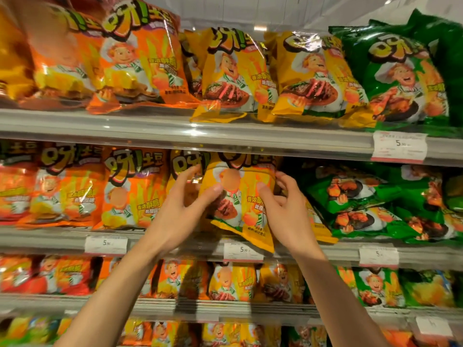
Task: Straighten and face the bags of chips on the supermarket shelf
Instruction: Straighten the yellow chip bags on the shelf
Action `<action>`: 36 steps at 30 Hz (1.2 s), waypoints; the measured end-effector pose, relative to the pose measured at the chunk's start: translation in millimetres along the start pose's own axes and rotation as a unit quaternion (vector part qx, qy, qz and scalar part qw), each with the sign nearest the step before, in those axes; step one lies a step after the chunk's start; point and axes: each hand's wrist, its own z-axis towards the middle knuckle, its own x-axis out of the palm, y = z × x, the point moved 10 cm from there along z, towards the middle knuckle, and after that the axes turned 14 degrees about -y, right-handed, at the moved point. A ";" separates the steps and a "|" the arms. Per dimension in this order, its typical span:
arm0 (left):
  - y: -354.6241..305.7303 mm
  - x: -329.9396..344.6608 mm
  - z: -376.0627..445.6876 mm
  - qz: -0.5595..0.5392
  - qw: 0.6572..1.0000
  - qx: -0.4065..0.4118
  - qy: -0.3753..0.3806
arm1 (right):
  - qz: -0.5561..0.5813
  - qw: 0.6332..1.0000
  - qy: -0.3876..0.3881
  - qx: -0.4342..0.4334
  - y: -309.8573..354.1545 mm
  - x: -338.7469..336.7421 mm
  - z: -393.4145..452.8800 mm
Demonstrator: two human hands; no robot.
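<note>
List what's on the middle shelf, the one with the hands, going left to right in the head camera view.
Orange bags → left hand → tilted yellow bag held between both hands → right hand → green bags.

- Left hand [186, 209] reaches up and forward on a bare forearm, thumb pressed inward, fingers curled behind.
- Right hand [283, 206] is raised just beside it, thumb pointing left, fingers curled.
- Both forearms rise from the near edge, converging.
</note>
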 end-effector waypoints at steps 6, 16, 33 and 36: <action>-4.7 5.6 17.2 0.097 0.992 -0.028 0.073 | 0.066 0.998 -0.015 0.006 0.1 5.6 -15.2; -0.9 -2.6 10.1 0.086 0.996 -0.001 0.021 | -0.229 0.965 -0.051 -0.118 9.4 -16.0 25.3; 2.3 -50.1 9.4 0.070 0.994 0.002 -0.080 | -0.343 0.939 -0.017 -0.031 -25.1 -7.9 41.2; 3.6 -50.7 9.1 0.073 0.994 0.006 -0.081 | -0.275 0.959 -0.048 -0.044 -15.2 -3.8 38.2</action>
